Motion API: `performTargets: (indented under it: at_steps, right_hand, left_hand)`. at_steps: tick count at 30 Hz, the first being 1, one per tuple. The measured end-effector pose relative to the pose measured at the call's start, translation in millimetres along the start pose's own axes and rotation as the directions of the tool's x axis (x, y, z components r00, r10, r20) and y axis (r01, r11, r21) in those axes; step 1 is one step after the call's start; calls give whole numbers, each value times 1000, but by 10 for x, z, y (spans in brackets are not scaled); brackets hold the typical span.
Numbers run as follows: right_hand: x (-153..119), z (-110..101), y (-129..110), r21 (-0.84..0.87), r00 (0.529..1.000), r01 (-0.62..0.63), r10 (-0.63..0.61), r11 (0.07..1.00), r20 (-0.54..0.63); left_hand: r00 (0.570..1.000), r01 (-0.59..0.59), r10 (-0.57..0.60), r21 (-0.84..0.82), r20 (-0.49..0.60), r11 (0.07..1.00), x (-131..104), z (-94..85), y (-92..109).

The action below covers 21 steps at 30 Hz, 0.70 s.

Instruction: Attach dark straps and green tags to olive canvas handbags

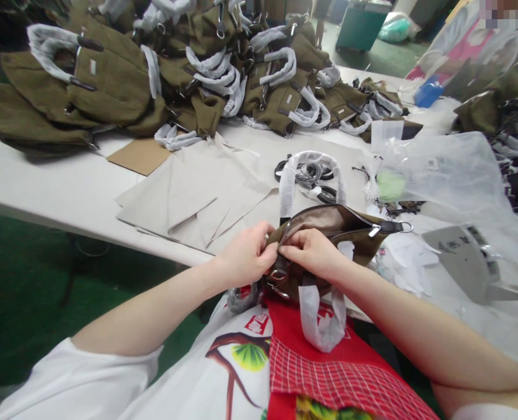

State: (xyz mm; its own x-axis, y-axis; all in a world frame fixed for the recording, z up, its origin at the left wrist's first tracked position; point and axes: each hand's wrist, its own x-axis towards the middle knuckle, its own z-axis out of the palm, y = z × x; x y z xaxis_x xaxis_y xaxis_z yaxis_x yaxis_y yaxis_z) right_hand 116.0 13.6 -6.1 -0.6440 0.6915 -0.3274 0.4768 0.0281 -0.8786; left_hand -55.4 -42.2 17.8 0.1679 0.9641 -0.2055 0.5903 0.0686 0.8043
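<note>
An olive-brown handbag (pixel 364 248) lies at the table's front edge, its zipped top gaping to show a pale lining. My left hand (pixel 249 254) is closed on the bag's left end, fingers pinching the zipper edge. Close beside it, my right hand (pixel 314 251) also pinches the edge of the zipper opening. One wrapped handle (pixel 287 186) stands up behind the opening; the other wrapped handle (pixel 322 332) hangs down against a red apron. A silver zipper pull (pixel 375 230) and a metal ring sit at the right end.
Many similar bags (pixel 110 87) with wrapped handles are piled along the back. Grey sheets (pixel 193 192) and brown cardboard (pixel 139 156) lie left of centre. Coiled black straps (pixel 314 173) rest behind the bag. Clear plastic bags (pixel 451 169) and white paper pieces (pixel 410 262) cover the right.
</note>
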Motion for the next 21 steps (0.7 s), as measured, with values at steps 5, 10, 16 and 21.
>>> performTargets:
  at_steps: [5,10,16,21]
  right_hand:
    - [-121,-45,-41,-70,997,-16,10,997,-81]
    - [-168,-116,-58,-58,1000,-4,4,998,4]
    - [-282,-108,-212,-359,978,-27,-50,933,-203]
    - [-468,-126,-418,-800,916,-188,-192,570,-352]
  left_hand:
    - [999,-48,48,-32,14,998,159,-17,11]
    - [993,-117,116,-28,-24,993,226,19,48]
    - [975,-166,196,246,-103,955,148,53,242]
    - [973,-192,228,431,-33,882,188,-33,355]
